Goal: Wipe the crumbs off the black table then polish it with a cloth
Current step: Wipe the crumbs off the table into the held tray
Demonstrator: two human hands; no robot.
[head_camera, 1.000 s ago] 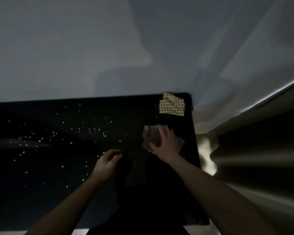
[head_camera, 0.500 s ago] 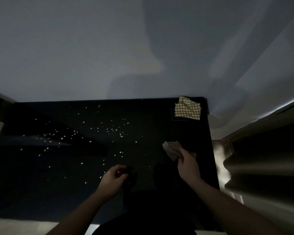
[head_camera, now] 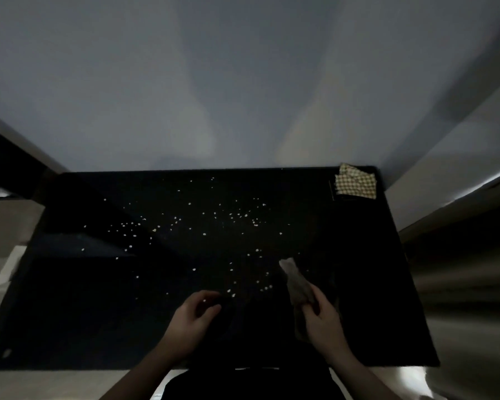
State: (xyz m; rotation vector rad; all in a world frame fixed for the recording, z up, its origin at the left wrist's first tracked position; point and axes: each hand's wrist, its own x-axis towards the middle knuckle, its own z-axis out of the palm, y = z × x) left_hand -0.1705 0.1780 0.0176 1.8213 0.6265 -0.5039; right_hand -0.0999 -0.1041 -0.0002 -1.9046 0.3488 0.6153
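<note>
one grey cloth (head_camera: 296, 287) in right hand (head_camera: 324, 321)

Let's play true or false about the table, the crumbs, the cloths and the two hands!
1. The right hand grips a greyish cloth. True.
2. The checked cloth lies at the table's near left corner. False: it lies at the far right corner.
3. Pale crumbs are scattered over the black table. True.
4. The left hand holds the checked cloth. False: its fingers are loosely curled and hold nothing.
</note>
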